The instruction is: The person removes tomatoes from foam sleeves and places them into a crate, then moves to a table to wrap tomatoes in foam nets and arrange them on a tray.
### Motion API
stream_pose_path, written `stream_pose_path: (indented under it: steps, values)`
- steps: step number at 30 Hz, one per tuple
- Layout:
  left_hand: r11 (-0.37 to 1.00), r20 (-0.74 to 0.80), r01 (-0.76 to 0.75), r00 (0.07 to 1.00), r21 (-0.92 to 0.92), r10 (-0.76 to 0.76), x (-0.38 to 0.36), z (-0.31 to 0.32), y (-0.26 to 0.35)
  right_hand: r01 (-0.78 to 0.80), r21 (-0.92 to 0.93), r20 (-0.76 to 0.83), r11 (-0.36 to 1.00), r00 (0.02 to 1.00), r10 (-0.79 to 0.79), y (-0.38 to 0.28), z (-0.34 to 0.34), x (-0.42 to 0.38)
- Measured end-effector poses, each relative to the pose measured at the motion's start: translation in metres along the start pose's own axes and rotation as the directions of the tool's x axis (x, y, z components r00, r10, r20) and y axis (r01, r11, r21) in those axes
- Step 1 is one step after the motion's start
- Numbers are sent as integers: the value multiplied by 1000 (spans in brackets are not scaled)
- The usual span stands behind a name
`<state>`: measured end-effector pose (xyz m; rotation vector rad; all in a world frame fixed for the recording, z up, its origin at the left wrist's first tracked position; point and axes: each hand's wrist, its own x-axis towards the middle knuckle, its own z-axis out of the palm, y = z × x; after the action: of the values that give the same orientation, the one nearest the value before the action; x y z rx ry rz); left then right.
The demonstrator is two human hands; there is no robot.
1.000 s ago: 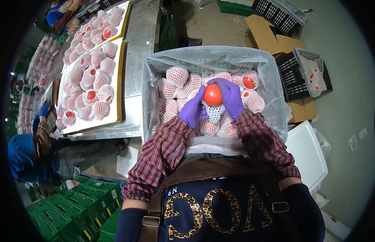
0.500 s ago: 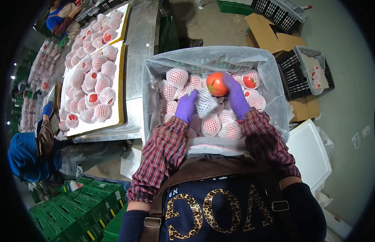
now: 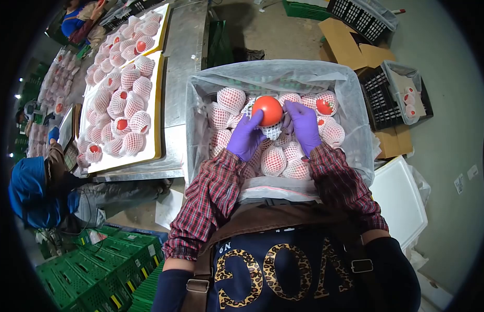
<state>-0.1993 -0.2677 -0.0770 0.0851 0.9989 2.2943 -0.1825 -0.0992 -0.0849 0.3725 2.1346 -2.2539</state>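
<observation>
1. Gripping one bare tomato (image 3: 267,110) in purple-gloved left hand (image 3: 245,138), fingers closed round its left side, smooth red face up.
2. Holding right hand (image 3: 305,127), also gloved, just beside tomato, fingers part-curled. Cannot tell if touching tomato or gripping net.
3. One white foam net (image 3: 274,131) right under tomato, between both hands.
4. All above one film-lined crate (image 3: 360,122). Inside: at least ten netted tomatoes (image 3: 274,161), exact count blocked by hands. Two at right with clear red patches.
5. On metal counter (image 3: 182,88) at left: two white trays (image 3: 158,104) with yellow edges, end to end. At least fifteen netted tomatoes on nearer one; more on farther one, cut by frame.
6. At right: two black crates (image 3: 372,106), nearer one with a few netted tomatoes.
7. At left: one person in blue hood (image 3: 29,184). Second person (image 3: 70,23) top left, partly cut off.
8. Writing: "VOG" in big leopard-print letters on dark top (image 3: 304,239), upside down from here. Smaller characters beside it, unclear. Two pale labels (image 3: 459,183) far right, too small to read.
</observation>
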Motion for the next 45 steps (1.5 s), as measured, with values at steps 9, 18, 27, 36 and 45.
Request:
stream_pose_path:
  steps: [9, 18, 27, 36, 45]
  values:
    - [710, 134, 245, 968, -660, -210, -5, 1, 4, -346, 357, 393, 868, 898, 197, 72, -26, 18]
    - [768, -149, -245, 903, 592, 403, 5, -16, -20, 183, -24, 105, 983, 978, -180, 16, -2, -4]
    - [113, -78, -74, 370, 991, 926, -57, -184, 175, 20, -297, 182, 955, 983, 36, 23, -9, 10]
    - [-152, -267, 552, 604, 820, 751, -96, -398, 246, 464, -693, 489, 552, 865, -113, 55, 19, 34]
    - [724, -331, -162, 808, 670, 487, -17, -39, 86, 424, -775, 476, 469, 879, -8, 35, 42, 24]
